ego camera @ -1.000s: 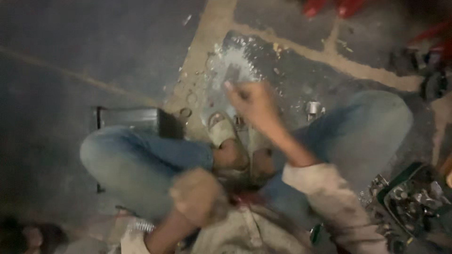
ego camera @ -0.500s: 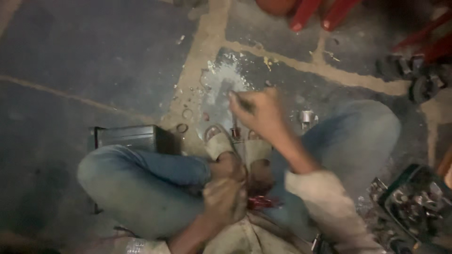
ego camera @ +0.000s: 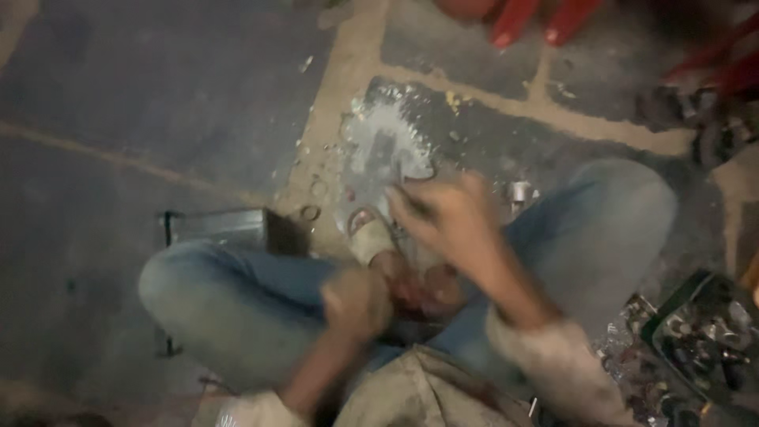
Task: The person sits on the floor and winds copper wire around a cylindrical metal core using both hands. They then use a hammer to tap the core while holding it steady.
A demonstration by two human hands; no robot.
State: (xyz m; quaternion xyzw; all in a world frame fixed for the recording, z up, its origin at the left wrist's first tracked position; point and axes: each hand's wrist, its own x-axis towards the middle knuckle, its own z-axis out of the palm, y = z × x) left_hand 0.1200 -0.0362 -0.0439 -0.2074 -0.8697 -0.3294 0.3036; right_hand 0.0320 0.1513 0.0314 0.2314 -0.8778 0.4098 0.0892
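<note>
I judge I'm mid-stroke working the flat grey metal piece [ego camera: 387, 154] on the floor by my feet, right hand [ego camera: 443, 209] pinched around something blurred, left hand [ego camera: 356, 302] fisted, needing steadier pressure next.

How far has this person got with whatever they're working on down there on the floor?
Hard to say exactly; the picture is blurred. Pale filings already litter the floor, so some work looks done. In hand: the right hand reaches over that patch, the left hand is fisted by the feet. A tray of small metal parts sits nearby, apparently untouched.
</note>
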